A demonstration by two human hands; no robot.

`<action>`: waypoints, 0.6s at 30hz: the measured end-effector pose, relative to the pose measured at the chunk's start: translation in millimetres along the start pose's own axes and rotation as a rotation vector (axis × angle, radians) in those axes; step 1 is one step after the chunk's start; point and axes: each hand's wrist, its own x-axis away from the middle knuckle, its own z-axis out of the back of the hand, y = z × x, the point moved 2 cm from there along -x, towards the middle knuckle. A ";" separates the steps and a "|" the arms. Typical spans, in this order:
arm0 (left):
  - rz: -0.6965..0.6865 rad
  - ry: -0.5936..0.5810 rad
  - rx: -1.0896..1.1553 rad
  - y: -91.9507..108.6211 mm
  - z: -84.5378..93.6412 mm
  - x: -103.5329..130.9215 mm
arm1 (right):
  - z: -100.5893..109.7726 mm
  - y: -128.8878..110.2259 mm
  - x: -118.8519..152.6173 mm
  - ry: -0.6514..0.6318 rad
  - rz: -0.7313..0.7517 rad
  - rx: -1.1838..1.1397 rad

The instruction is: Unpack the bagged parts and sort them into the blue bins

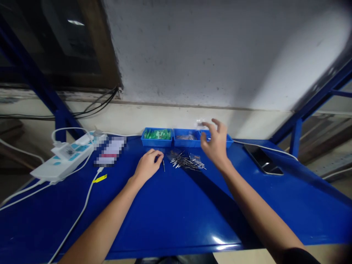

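Observation:
My left hand [148,164] rests low over the blue table, thumb and fingers drawn together in a pinch; what they hold, if anything, cannot be made out. Just right of its thumb lies a single thin metal pin [164,165]. A loose pile of similar metal pins [185,161] spreads between my hands, with a small clear bag [195,158] on its right side. Raised in front of the right blue bin [228,140], my right hand [216,143] has its fingers apart and nothing visible in them. Beyond its fingertips shows a blurred clear packet [200,123].
Along the wall stand a blue bin [157,143] of green packets and a middle blue bin [187,143] with clear bags. A power strip [62,161], a partly pixelated phone [110,152] and white cables occupy the left. A dark phone [262,159] lies at right.

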 end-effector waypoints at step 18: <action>-0.087 -0.003 -0.040 33.3 -19.2 -7.1 | -21.2 -38.6 74.3 -0.349 -0.337 -0.382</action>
